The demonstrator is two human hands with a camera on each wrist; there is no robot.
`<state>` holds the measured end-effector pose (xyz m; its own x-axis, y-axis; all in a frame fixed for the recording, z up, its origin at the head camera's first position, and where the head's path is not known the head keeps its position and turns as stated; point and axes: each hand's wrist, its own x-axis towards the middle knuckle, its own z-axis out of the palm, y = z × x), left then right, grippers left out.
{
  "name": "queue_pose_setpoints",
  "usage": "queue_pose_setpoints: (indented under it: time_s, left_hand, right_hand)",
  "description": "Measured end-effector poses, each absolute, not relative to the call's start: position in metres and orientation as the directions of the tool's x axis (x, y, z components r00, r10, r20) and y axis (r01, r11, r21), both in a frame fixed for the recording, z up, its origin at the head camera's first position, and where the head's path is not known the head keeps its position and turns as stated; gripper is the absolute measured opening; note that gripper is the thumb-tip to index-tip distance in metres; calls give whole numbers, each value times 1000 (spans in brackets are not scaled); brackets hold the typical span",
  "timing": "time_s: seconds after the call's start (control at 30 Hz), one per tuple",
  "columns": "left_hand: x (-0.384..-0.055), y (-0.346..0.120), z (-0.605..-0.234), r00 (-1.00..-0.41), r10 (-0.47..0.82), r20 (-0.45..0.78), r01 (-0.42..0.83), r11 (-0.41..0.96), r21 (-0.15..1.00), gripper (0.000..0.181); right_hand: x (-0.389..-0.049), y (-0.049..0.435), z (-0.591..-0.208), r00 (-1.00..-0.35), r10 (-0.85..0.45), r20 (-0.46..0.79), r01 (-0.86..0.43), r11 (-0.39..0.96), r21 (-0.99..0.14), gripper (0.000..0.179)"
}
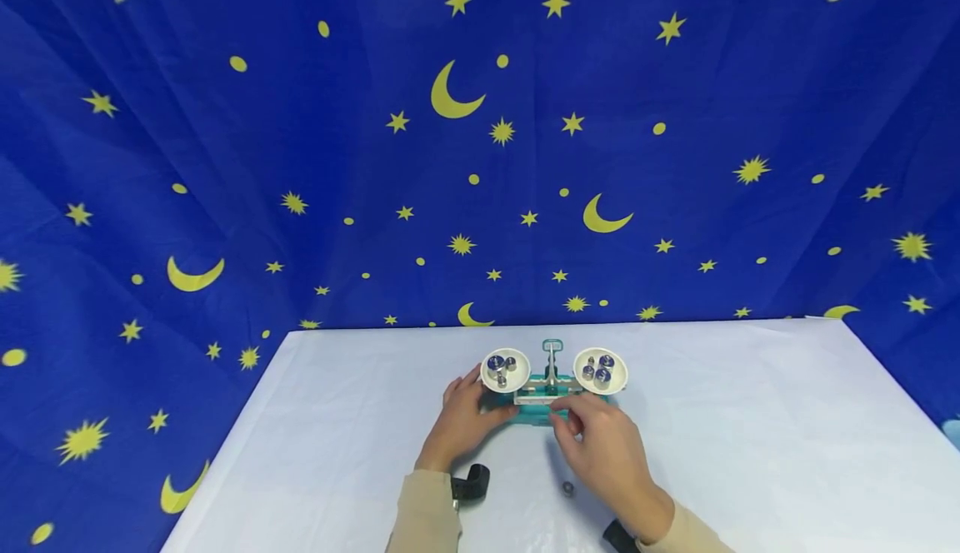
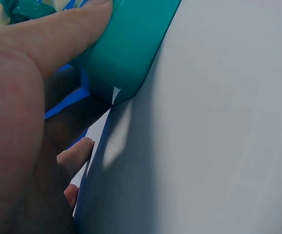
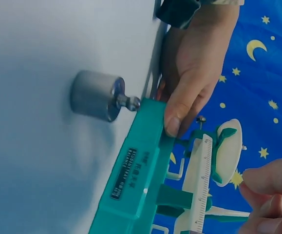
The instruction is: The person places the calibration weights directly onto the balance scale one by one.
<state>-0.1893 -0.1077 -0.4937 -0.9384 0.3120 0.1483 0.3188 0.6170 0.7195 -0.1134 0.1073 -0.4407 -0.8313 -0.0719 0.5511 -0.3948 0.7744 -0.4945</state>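
Observation:
A balance scale (image 1: 534, 416) with a green base and a white ruled beam (image 3: 201, 180) stands on the table. My left hand (image 1: 462, 420) grips the left end of its base, thumb in front and fingers behind. Close to the middle of the beam is my right hand (image 1: 603, 445), index finger and thumb loosely bent, nothing visible between them. The left pan (image 1: 491, 381) carries 3 metal weights (image 1: 497, 364); several more weights (image 1: 602, 376) sit in the right pan (image 1: 619, 370). In the right wrist view a knobbed metal weight (image 3: 94, 95) stands in front of the base.
A white cover (image 1: 750, 445) spreads over the table, with a blue curtain (image 1: 675, 178) of moons and stars behind it. The scale's green pointer frame (image 1: 552, 346) rises between the pans. Black bands (image 1: 471, 484) circle both wrists.

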Motion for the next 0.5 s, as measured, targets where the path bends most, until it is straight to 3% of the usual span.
queue_pose_setpoints:
  time_s: [0.5]
  left_hand:
    - [-190, -108, -495, -940, 309, 144, 316, 629, 711, 62]
  right_hand:
    - [-101, 118, -451, -869, -56, 492, -378, 716, -587, 20]
